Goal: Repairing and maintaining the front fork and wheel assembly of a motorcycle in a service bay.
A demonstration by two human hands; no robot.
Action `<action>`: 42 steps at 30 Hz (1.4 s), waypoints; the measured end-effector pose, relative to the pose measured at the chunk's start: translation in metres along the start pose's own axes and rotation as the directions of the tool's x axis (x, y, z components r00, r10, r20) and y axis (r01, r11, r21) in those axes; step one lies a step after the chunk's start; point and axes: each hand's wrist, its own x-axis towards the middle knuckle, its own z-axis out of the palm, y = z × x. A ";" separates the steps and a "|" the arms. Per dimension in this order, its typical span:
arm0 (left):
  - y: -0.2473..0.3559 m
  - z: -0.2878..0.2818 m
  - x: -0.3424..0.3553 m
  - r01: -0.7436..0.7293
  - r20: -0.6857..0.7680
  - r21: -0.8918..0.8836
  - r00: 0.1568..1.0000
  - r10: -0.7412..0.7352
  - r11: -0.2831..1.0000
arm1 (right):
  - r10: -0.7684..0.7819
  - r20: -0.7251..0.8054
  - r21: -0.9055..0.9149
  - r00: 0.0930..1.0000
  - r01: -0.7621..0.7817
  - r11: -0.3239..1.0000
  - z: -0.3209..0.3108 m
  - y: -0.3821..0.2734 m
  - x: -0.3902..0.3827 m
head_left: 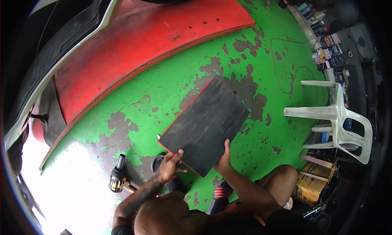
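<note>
A flat dark rectangular board with red edges is held tilted over the green floor in front of me. My left hand grips its lower left edge, thumb on the top face and some fingers spread below. My right hand holds the lower right edge, thumb along the top and the other fingers hidden underneath. A black and yellow power tool stands on the floor left of my left hand. My sandalled feet show below the board.
A long red curved panel lies across the back under a vehicle. At the right are a white plastic chair, a cardboard box, a thin hose and a row of cans and packages along the wall.
</note>
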 end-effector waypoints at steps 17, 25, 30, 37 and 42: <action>0.022 -0.091 0.022 -0.068 0.255 0.059 0.966 0.051 0.996 | 0.150 -0.076 -0.151 0.986 -0.161 0.975 -0.009 -0.050 -0.048; 0.011 0.002 0.045 -0.345 0.367 -0.090 0.860 0.353 0.934 | 0.066 -0.123 -0.333 0.990 -0.104 0.937 -0.003 -0.070 -0.053; 0.001 0.000 0.028 -0.231 0.220 -0.087 0.944 0.245 0.969 | 0.065 -0.134 -0.294 0.989 -0.102 0.950 0.034 -0.070 -0.058; -0.021 -0.029 -0.019 -0.354 0.070 -0.188 0.926 0.372 0.916 | 0.034 -0.022 -0.363 0.999 -0.040 0.931 0.059 -0.055 -0.048; -0.006 -0.052 -0.076 -0.539 0.007 -0.131 0.839 0.544 0.832 | 0.017 0.124 -0.358 0.992 0.029 0.933 0.081 -0.031 -0.040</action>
